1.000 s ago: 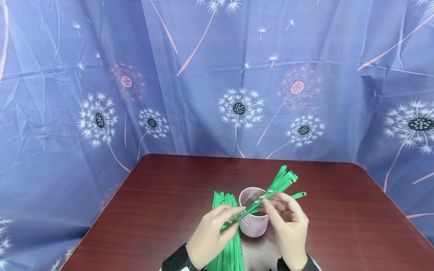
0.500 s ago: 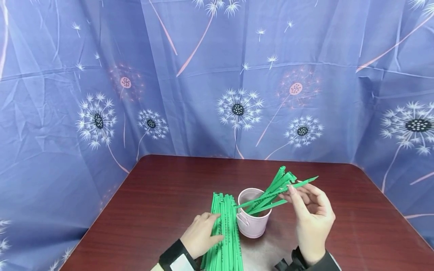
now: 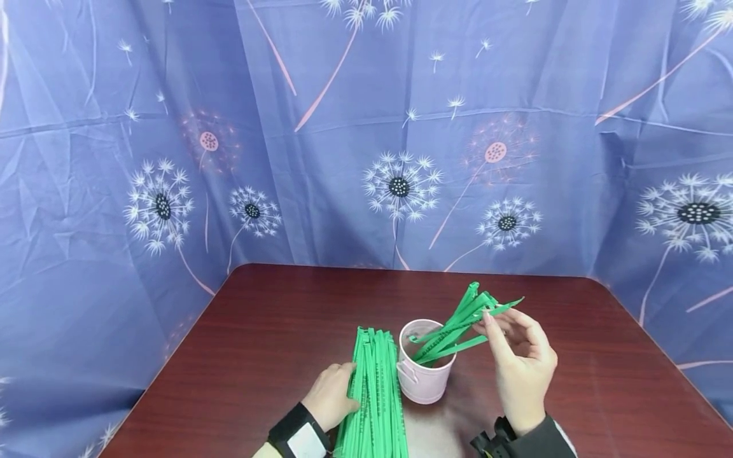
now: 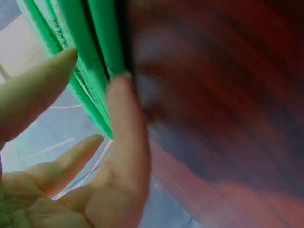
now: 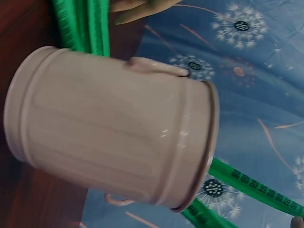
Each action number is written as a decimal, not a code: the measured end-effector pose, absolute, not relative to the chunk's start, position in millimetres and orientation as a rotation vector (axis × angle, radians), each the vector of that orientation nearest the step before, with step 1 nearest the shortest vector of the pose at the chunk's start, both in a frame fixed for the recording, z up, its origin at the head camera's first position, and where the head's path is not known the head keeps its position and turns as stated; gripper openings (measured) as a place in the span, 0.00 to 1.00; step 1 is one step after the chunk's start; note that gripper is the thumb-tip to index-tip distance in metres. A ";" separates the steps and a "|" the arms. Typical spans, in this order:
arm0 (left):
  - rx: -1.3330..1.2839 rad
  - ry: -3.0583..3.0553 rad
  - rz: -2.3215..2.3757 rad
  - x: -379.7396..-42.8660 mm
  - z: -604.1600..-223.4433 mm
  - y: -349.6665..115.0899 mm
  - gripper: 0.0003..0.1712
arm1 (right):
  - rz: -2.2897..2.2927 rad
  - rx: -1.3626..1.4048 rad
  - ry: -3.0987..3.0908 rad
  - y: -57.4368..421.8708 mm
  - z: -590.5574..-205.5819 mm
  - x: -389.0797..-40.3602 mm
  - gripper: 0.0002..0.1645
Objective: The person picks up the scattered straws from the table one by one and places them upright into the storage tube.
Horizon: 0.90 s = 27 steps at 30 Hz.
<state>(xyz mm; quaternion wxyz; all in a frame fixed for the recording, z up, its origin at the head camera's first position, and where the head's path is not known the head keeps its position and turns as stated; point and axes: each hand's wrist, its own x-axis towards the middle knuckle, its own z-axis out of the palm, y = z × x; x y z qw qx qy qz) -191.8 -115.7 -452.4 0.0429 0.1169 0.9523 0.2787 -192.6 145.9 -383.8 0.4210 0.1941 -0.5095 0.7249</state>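
Note:
A pile of long green wrapped straws (image 3: 375,394) lies on the table left of a small pale pink bucket (image 3: 425,381). My left hand (image 3: 331,395) is at the pile's left edge, its fingertips against the straws; the left wrist view shows the fingers extended. My right hand (image 3: 523,375) pinches one straw (image 3: 509,306) near its upper end, above the bucket's right side. That straw's lower end is over the bucket's mouth. Several straws (image 3: 464,318) lean to the right inside the bucket. In the right wrist view the bucket (image 5: 114,128) hides most of the pile.
The dark red-brown table (image 3: 275,318) extends around the bucket and the pile. A blue curtain (image 3: 321,191) with a dandelion print hangs along the back and sides. Small ears (image 3: 408,370) stick out at the bucket's rim.
Both hands first held a straw together in front of the bucket. The left hand let go and moved back to the pile's left edge; the right hand carried the straw over the bucket and lowered it slightly.

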 end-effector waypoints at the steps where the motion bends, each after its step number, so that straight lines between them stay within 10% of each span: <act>1: 0.359 2.917 0.857 -192.2 -452.5 -116.2 0.39 | 1.773 0.460 -1.335 146.3 -384.6 -193.5 0.12; 27: 0.251 2.733 1.125 -192.9 -462.3 -130.0 0.20 | 1.372 0.162 -2.179 142.9 -403.7 -216.7 0.08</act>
